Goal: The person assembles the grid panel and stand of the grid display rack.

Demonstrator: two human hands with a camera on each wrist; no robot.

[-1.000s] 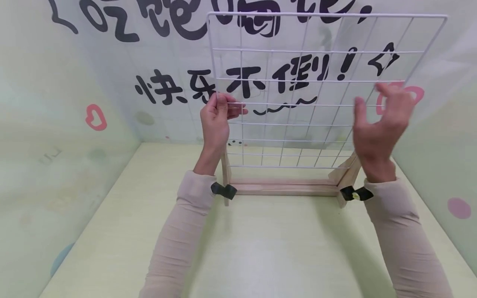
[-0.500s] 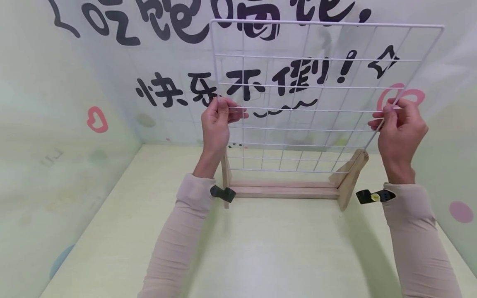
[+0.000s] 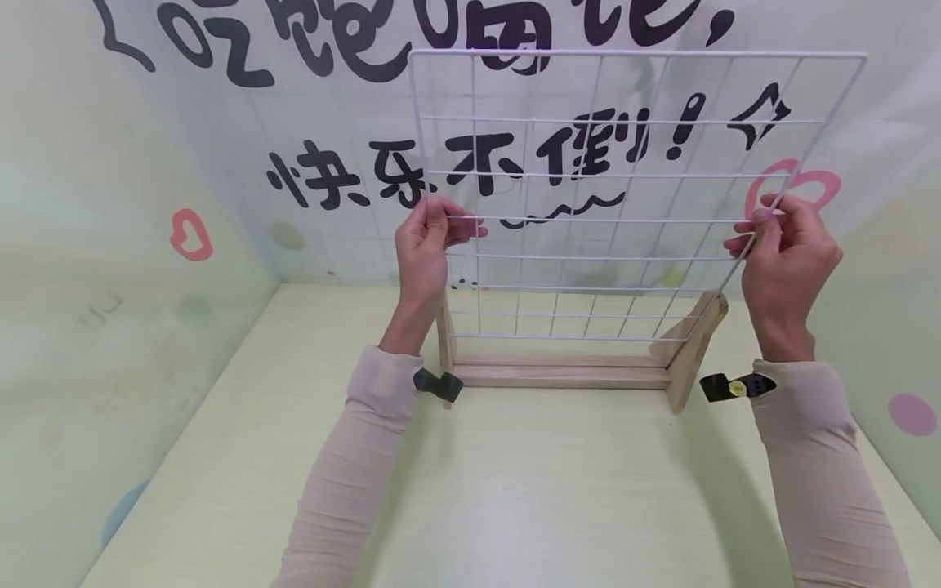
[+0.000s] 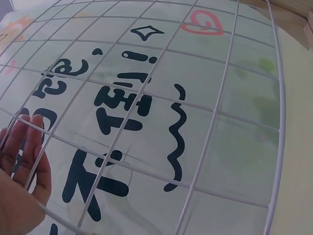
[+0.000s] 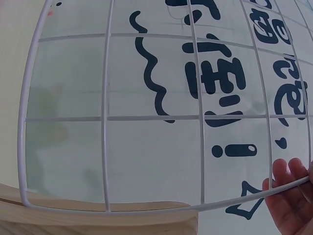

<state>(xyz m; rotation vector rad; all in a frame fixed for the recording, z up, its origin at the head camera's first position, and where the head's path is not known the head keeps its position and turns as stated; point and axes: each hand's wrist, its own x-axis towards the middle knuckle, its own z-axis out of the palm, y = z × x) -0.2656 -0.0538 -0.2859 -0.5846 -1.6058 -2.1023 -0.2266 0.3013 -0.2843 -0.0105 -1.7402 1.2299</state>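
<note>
A white wire grid panel (image 3: 562, 174) stands upright between the side pieces of a wooden stand (image 3: 559, 377). My left hand (image 3: 426, 245) pinches the panel's left edge wire about halfway up, thumb in front and fingers behind. On the opposite edge, my right hand (image 3: 788, 249) grips the wire at a similar height. In the right wrist view the panel's lower corner lies along a wooden side piece (image 5: 146, 220), and the right fingers (image 5: 281, 196) curl by the edge wire. The left wrist view has the left fingers (image 4: 29, 142) behind the wires.
The stand rests on a pale table (image 3: 544, 490). Behind it hangs a white sheet (image 3: 331, 245) with large black characters and pink hearts. Side sheets (image 3: 88, 286) enclose the table left and right. Each wrist bears a black strap piece (image 3: 439, 384).
My right hand came in from in front of the panel and took hold of its right edge. The panel's top has dropped slightly in view. My left hand keeps its hold.
</note>
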